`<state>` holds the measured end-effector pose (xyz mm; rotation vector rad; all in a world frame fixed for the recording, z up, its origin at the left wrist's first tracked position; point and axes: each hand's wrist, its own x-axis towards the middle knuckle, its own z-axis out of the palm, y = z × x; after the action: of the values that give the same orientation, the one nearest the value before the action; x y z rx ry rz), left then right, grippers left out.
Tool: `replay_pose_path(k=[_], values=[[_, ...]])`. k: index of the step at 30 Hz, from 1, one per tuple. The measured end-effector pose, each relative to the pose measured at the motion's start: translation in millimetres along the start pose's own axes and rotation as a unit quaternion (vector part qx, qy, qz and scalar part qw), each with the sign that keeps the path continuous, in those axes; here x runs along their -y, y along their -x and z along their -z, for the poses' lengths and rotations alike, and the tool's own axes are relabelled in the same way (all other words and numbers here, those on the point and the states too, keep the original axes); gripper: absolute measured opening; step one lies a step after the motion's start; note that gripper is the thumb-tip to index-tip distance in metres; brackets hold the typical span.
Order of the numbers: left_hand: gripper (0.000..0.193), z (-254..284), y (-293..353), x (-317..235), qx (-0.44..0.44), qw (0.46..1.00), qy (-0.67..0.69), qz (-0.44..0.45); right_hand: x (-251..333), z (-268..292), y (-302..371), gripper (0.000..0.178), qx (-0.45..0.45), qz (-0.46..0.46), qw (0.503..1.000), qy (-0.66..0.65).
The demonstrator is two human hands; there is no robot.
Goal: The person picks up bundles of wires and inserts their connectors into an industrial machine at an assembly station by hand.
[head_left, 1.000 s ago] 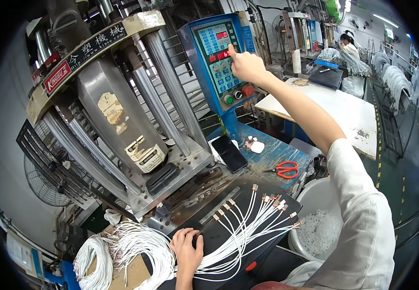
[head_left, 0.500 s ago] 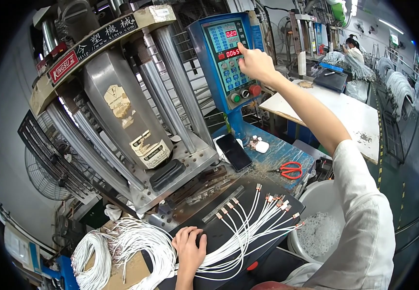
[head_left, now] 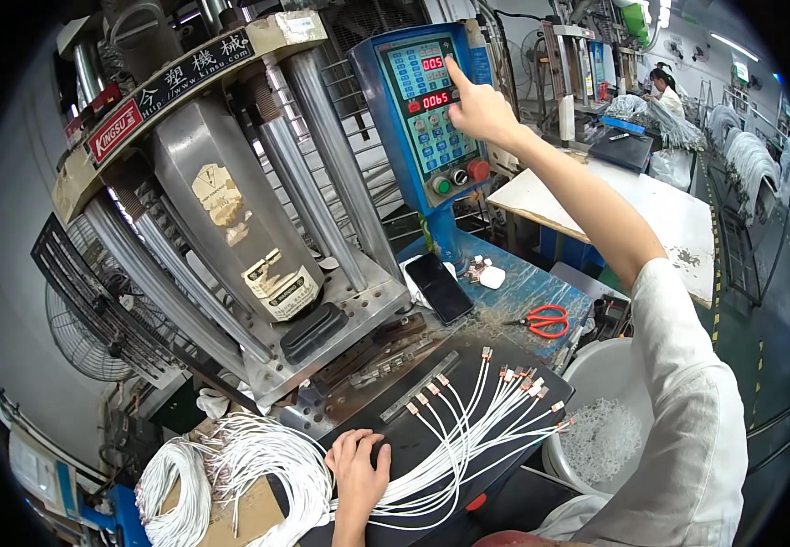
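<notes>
My right hand (head_left: 488, 111) is raised to the blue control panel (head_left: 418, 137), index finger stretched to its upper right area beside a lit red display; the other fingers curl in and hold nothing. Whether the fingertip presses a key is hard to tell. My left hand (head_left: 359, 467) lies flat, thumb apart, on a black work surface (head_left: 390, 419). Beside it, white cables (head_left: 477, 447) fan out to the right, their small metal-and-orange connector ends (head_left: 527, 378) pointing away from me. More white cables, looped in bundles (head_left: 272, 456), lie to its left, partly on cardboard.
A large metal press (head_left: 231, 210) stands behind the work surface. On the blue bench lie a dark phone (head_left: 441, 287) and red-handled scissors (head_left: 545, 321). A white bucket (head_left: 586, 374) of clear scraps stands at right. Farther off, a person (head_left: 666, 91) sits among cables.
My right index finger has shifted slightly upward on the panel. The digits on the upper red display have changed. My left hand stays where it was.
</notes>
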<state>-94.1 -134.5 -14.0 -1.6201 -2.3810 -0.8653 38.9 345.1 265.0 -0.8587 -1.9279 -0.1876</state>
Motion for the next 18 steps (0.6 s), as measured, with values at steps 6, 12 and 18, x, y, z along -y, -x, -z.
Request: replay_pose_path(k=[6,12,18], values=[[0.02,-1.3,-0.4,1.4,-0.002,1.0,-0.002,-0.005,-5.1,0.6,-29.5,0.079,0.015,0.022,0.999,-0.027],[0.021,-2.6,-1.7,3.9,-0.004,1.0,-0.004,-0.007,-6.4,6.8,-27.4,0.076,0.026,0.025,0.999,0.014],[0.021,-2.6,-5.1,3.3,-0.001,1.0,-0.006,-0.011,-14.9,-7.8,4.4,0.076,0.016,0.018,1.0,-0.006]])
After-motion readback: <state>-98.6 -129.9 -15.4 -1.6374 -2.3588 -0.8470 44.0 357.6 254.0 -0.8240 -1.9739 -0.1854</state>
